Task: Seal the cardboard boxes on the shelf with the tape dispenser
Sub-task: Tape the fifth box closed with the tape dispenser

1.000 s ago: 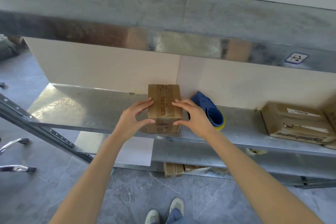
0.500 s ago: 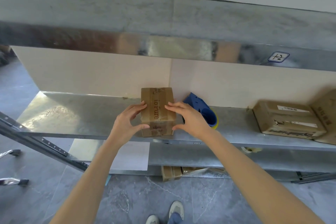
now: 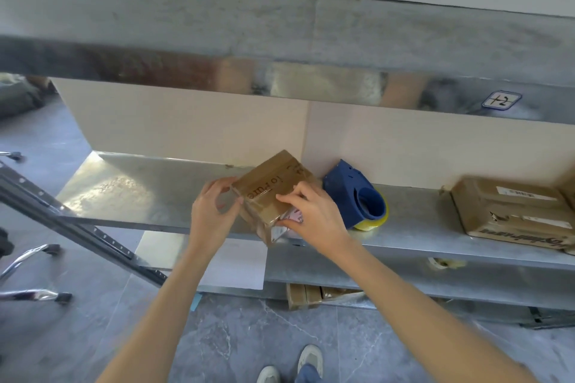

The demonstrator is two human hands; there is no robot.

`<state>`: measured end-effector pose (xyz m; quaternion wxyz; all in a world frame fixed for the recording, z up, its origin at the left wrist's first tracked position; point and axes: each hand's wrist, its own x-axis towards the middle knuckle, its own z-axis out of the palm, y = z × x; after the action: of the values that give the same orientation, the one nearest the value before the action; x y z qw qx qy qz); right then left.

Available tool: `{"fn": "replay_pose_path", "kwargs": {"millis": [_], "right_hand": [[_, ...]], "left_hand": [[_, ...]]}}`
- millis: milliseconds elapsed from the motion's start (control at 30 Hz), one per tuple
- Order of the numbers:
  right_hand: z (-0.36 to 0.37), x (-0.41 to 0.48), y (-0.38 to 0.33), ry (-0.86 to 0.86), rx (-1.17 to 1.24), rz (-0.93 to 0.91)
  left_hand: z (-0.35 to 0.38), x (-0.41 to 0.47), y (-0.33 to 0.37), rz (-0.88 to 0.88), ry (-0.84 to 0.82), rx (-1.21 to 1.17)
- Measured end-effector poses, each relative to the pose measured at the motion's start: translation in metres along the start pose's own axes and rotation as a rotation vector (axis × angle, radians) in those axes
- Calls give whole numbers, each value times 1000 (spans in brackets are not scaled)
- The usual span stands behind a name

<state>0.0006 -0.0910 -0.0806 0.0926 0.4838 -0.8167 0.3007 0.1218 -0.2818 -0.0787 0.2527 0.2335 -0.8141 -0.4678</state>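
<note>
- The small cardboard box (image 3: 273, 186) sat square to the shelf (image 3: 140, 190) edge a second ago. It is now swung round between the hands and tipped, its near corner hanging past the shelf's front edge.
- The left hand (image 3: 211, 214) grips the box's left corner, fingers on top and thumb on the side.
- The right hand (image 3: 314, 218) grips the right side, fingers across the taped top and thumb lower down, beside a pale label.
- The tape dispenser (image 3: 354, 196) lies untouched on the shelf just right of the right hand.
- A flatter box (image 3: 510, 214) lies well to the right.
- The turn probably brings another face or seam round for taping, so no fresh tape is going on yet.
</note>
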Motion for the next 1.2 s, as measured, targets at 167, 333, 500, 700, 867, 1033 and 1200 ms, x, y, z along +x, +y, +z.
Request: {"fn": "replay_pose_path", "kwargs": {"millis": [167, 333, 500, 700, 867, 1033, 1200], "right_hand": [[-1, 7, -3, -26, 50, -8], [-18, 14, 28, -194, -52, 135], [-22, -1, 39, -233, 69, 165], [-23, -10, 38, -71, 25, 92], [-23, -13, 38, -129, 114, 39], [-18, -11, 34, -177, 183, 80], [-10, -6, 23, -75, 2, 43]], "left_hand": [[26, -22, 11, -79, -43, 58], [29, -19, 13, -98, -144, 37], [14, 2, -3, -39, -257, 10], [7, 16, -3, 6, -207, 18], [7, 14, -2, 24, -69, 15], [10, 13, -3, 21, -2, 5], [21, 18, -2, -12, -108, 65]]}}
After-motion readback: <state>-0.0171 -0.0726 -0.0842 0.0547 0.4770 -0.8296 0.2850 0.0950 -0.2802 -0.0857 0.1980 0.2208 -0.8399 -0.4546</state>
